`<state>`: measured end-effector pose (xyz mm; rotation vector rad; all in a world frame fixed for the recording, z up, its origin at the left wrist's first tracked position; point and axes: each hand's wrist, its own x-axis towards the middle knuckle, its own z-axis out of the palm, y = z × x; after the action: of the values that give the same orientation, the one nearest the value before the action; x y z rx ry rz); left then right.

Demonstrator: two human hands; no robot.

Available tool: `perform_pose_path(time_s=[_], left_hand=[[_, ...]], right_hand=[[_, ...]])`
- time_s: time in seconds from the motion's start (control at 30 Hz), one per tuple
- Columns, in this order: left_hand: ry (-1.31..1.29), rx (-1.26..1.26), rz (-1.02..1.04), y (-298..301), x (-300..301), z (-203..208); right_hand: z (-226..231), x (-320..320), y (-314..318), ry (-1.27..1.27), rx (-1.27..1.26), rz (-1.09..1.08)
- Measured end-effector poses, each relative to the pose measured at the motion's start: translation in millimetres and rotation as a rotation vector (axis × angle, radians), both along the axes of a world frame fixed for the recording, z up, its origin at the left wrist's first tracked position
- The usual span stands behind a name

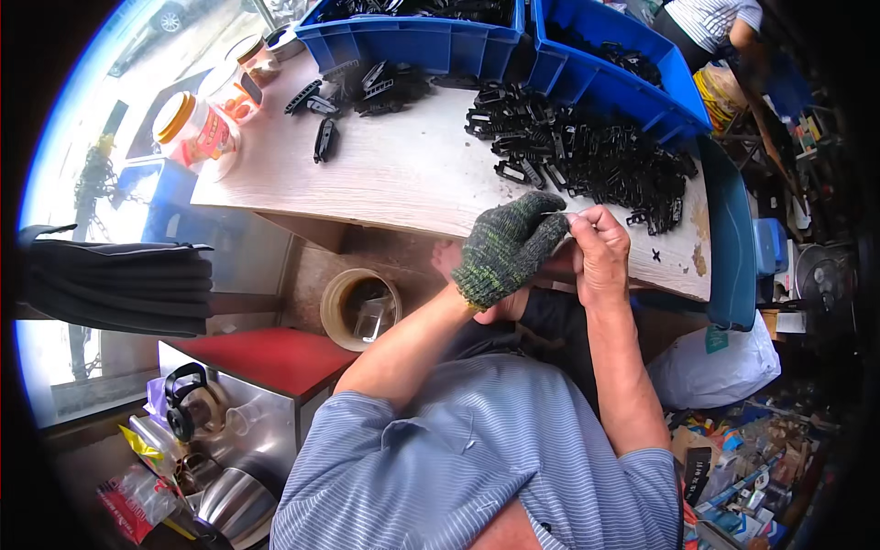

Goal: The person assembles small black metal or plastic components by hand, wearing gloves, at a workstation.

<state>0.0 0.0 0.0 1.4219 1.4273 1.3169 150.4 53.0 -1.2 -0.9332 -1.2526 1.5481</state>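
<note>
A dark green knitted glove [513,247] covers my left hand [502,261], which is held over the table's front edge. Its fingers stretch to the right, with a gap between them. Bare and closed in a pinch, my right hand [602,252] meets the glove's fingertips and seems to grip the knit there. Any small thing between the two hands is too hidden to make out. Just beyond them, a large heap of black plastic clip-like parts [587,151] covers the right of the pale wooden table [394,174]. A smaller pile of the parts [380,87] lies farther left.
Two blue crates [412,46] [623,87] with black parts stand along the far edge. Lidded jars [197,133] line the table's left end. Below are a round bucket [359,310] and a red-topped cabinet [266,357]. A white sack [715,367] lies at the right.
</note>
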Motion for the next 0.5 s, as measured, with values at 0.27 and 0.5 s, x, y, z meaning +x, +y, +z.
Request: perform_pose_path(time_s=[0.27, 0.5], left_hand=[[-0.164, 0.138, 0.248, -8.1, -0.8, -12.7], [-0.697, -0.068, 0.347, -17.4, -34.3, 1.5]], right_hand=[[15.3, -10.5, 2.1, -0.032, -0.127, 0.004], [30.2, -36.7, 17.4, -0.389, -0.276, -0.043]])
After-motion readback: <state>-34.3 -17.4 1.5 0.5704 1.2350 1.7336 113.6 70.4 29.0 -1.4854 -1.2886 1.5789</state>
